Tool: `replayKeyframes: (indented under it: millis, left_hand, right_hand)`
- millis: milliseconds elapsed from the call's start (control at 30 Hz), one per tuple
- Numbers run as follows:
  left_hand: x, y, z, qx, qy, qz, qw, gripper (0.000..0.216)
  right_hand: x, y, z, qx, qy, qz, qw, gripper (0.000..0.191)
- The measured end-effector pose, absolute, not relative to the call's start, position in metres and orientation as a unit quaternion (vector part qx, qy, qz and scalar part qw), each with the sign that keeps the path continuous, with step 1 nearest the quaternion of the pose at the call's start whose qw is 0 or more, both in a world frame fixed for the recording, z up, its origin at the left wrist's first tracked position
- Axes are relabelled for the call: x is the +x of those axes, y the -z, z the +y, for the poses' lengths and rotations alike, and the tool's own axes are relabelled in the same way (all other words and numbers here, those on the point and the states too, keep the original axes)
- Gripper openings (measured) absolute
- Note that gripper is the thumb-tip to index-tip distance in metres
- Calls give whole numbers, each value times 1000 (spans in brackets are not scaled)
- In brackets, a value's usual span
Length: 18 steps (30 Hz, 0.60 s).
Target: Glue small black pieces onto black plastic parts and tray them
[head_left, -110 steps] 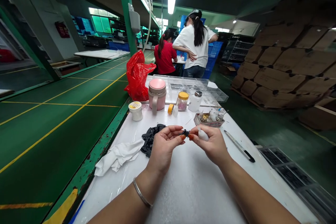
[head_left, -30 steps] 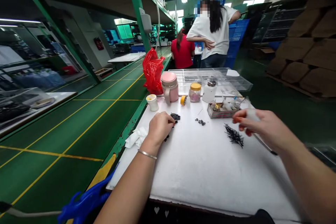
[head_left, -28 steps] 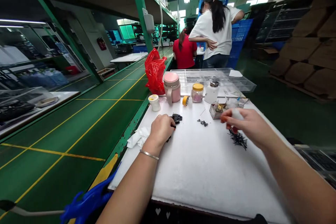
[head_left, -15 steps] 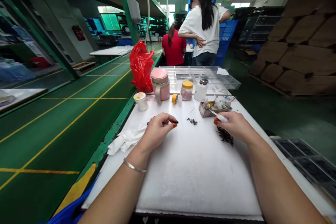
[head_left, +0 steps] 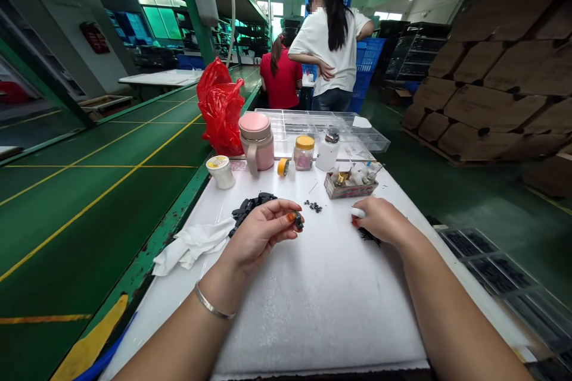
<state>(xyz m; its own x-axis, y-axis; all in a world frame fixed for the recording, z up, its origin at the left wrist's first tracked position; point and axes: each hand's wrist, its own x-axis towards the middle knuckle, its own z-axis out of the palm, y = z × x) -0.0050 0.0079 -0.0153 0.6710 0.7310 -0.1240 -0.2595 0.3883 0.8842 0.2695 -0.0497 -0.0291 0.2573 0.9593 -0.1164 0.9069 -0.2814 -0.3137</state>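
Note:
My left hand [head_left: 263, 229] pinches a small dark part [head_left: 299, 223] between thumb and fingers, above the white tabletop [head_left: 308, 309]. Behind that hand lies a heap of black plastic pieces [head_left: 252, 205], and a crumpled white cloth [head_left: 192, 244] is at its left. My right hand [head_left: 382, 223] is closed around a white-handled tool [head_left: 357, 212]; the tool's tip does not show. Under its fingers lies a bunch of thin black pieces [head_left: 370, 237], partly covered by the hand. Several tiny dark parts [head_left: 313, 206] are scattered between the hands.
Farther back stand a white tub [head_left: 221, 174], pink mug [head_left: 258, 146], yellow tape roll [head_left: 283, 167], yellow-lidded jar [head_left: 304, 153], white bottle [head_left: 328, 152] and small box of items [head_left: 351, 189]. A red bag [head_left: 221, 110] and clear divided tray [head_left: 375, 141] are behind. Two people are beyond.
My left hand has come up from beside the black heap, turned palm inward, and now shows a dark part in its fingers. The right hand's tool no longer points at the small box.

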Motion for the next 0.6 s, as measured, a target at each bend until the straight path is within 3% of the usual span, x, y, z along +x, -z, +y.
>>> replayKeyframes:
  millis: [400, 600]
  left_hand:
    - [-2, 19, 6, 345, -370, 299, 809, 20]
    - [2, 23, 2, 287, -415, 292, 812, 21]
  right_hand:
    - [259, 15, -52, -772, -131, -588, 202, 19]
    - [224, 6, -62, -683, -227, -584, 376, 10]
